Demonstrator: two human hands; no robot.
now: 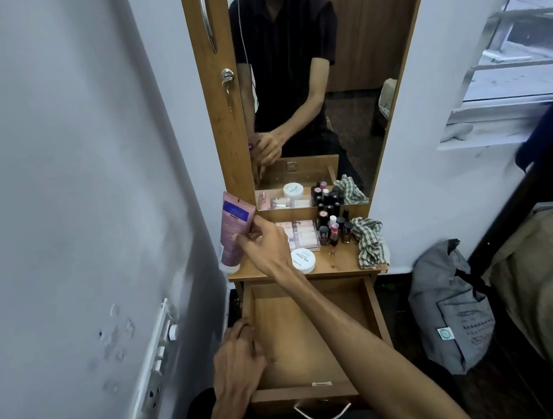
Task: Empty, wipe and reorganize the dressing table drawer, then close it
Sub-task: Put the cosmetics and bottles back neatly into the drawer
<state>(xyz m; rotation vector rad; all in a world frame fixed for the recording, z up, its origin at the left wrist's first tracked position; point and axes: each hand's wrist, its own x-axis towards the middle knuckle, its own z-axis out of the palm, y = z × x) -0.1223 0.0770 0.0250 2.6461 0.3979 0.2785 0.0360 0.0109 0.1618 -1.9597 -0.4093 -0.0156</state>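
The wooden drawer [317, 339] stands pulled out at lower centre of the frame, its floor bare apart from a small white scrap near the front edge. Everything else sits on the wooden counter [330, 267] above it, in front of the mirror.

The right hand [265, 245] reaches across the drawer to the counter's left end, its fingers [249, 238] pinching the lower part of a pink plastic tube with a purple label [234, 229], which stands cap-down and leans toward the wall. The left hand [239, 361] rests on the drawer's left wall, fingers curled over the rim, steadying it.

To the right of the tube lie a clear box of pale palettes [300, 234], a round white jar [303, 260], a cluster of small dark nail polish bottles [334, 228] and a crumpled green-checked cloth [370, 240].

Whether the tube is being set down or picked up cannot be told. Either way, a firmer wrap around its middle would serve better than a fingertip pinch, since it could tip and knock the palettes. Going back in, I would lay it flat along the drawer's left wall.
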